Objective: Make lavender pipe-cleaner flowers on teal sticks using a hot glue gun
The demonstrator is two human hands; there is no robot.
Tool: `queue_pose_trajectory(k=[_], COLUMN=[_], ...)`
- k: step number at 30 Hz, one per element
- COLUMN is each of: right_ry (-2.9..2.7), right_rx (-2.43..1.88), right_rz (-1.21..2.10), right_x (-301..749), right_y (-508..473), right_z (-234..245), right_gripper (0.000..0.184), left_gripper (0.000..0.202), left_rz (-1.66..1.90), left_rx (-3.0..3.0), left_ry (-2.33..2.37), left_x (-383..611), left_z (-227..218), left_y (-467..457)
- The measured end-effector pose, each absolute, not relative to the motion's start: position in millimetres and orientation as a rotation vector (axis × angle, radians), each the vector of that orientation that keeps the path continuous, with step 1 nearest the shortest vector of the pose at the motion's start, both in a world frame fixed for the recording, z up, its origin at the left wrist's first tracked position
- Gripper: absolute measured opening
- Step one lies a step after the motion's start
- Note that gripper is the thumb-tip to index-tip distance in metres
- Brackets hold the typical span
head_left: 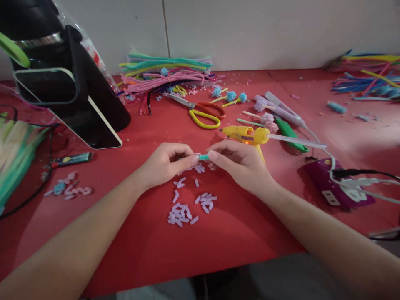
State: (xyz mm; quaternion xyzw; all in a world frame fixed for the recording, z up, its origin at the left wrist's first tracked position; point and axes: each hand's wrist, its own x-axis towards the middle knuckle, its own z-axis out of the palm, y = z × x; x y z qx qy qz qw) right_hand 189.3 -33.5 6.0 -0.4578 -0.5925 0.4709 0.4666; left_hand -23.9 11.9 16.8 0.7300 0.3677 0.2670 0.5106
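Between my two hands is a short teal piece of pipe cleaner (204, 157), held level above the red table. My left hand (170, 162) pinches its left end between thumb and forefinger. The right end sits in the pinch of my right hand (239, 162). Just beneath and nearer to me lie small cut lilac pieces (180, 213), with another little pile of lilac pieces (206, 202) to the right. A yellow glue gun (245, 134) with a clear stick in its back rests right behind my right hand.
Scissors (204, 116) lie beyond my hands, near blue pompom flowers (231, 96). A lilac hair straightener (281, 109) and a purple power strip (328, 183) with cords are at right. A tall black bottle with a phone holder (103, 96) stands left. Pipe cleaner bundles (168, 77) line the wall.
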Motion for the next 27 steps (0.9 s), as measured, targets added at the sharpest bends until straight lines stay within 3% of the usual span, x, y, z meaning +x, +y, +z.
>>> queue_pose_trajectory(k=[5,12,19,27], right_ry=[-1.415,-1.458,-1.414,-1.502], right_rx=[-1.137,-1.121,-1.196,-1.222], right_rz=[1.239,1.147,1.198,0.970], right_x=[191.6,190.1,193.1,187.8], right_y=[-33.6,-34.2,-33.3,-32.3], right_z=[6.4,5.1,5.5,7.9], right_gripper=[0.032,0.018,0.036,0.020], left_gripper=[0.025,0.027,0.022,0.020], left_rz=[0.658,0.654,0.656,0.646], left_rx=[1.773,1.772,1.768,1.753], left_ry=[0.887,0.909,0.915,0.915], left_x=[-23.5,-22.7,-23.1,-22.3], left_z=[16.9,18.3,17.6,19.8], left_y=[11.9,11.2,10.6,9.9])
